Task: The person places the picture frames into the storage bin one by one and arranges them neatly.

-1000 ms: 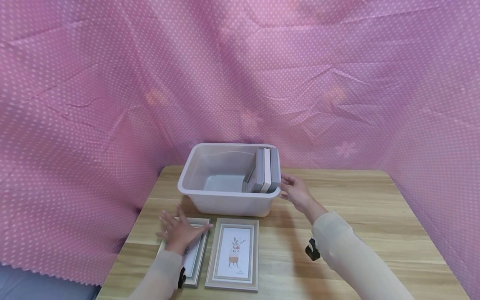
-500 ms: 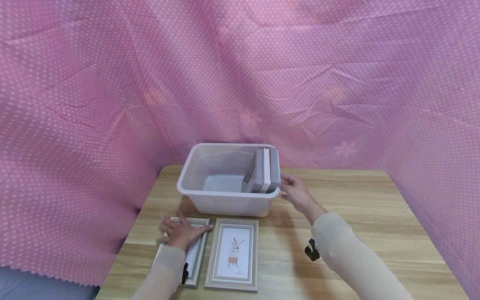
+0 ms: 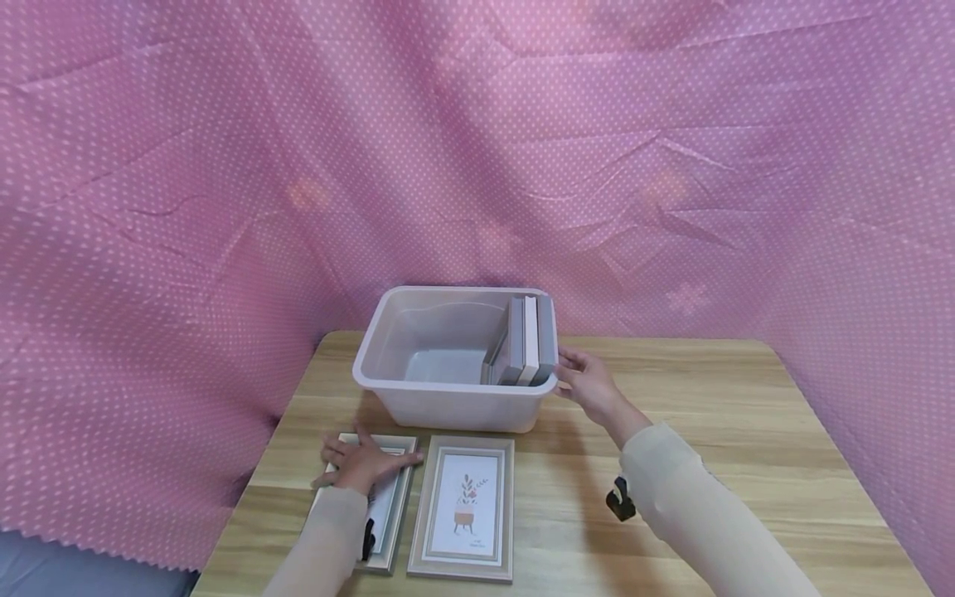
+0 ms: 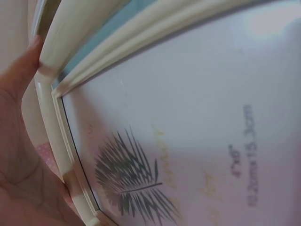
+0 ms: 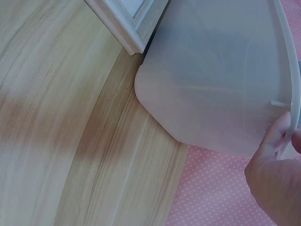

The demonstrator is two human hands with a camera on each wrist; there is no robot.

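My left hand (image 3: 361,466) lies over a light picture frame (image 3: 388,514) at the front left, thumb along its right edge and fingers spread toward its left. In the left wrist view, the thumb (image 4: 23,66) meets the border of this frame (image 4: 141,141), which bears a dark palm leaf. My right hand (image 3: 591,390) holds the right rim of a pale plastic tub (image 3: 455,406). Its fingers sit at the rim of the tub (image 5: 207,89) in the right wrist view. Several picture frames (image 3: 525,340) stand on edge inside the tub's right end.
A second picture frame (image 3: 466,507), showing a potted plant, lies face up right of the left hand. Both lie in front of the tub on a wooden table (image 3: 709,464). Pink dotted cloth (image 3: 477,166) hangs behind and at both sides.
My left hand has shifted slightly downward and settled over the left picture frame, its fingers a little less spread. The right hand, the tub and the picture frames look unmoved.
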